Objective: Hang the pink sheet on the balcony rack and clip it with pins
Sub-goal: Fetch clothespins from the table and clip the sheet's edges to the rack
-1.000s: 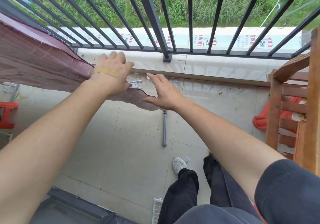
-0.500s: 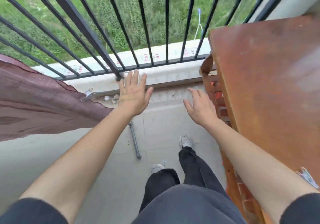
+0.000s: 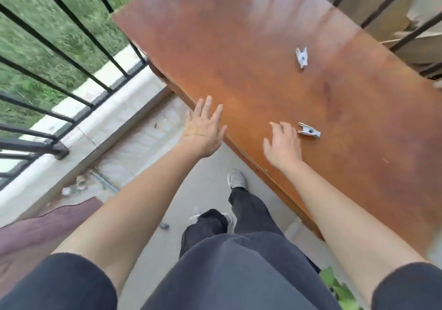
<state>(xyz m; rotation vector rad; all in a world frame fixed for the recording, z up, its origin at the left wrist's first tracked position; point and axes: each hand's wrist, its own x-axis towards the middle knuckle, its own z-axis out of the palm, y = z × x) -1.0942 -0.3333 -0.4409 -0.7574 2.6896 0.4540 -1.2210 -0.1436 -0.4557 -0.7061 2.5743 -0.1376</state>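
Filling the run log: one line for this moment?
right hand: open, beside near pin | left hand: open | far pin: untouched on table

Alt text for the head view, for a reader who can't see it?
The person's right hand hovers open beside a grey clothes pin on a brown wooden table; a second pin lies farther off. The left hand is open at the table's edge, and the pink sheet hangs at lower left.

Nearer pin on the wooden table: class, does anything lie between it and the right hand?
Nothing visible does. The right hand is open beside the nearer pin, with only bare wooden table between them.
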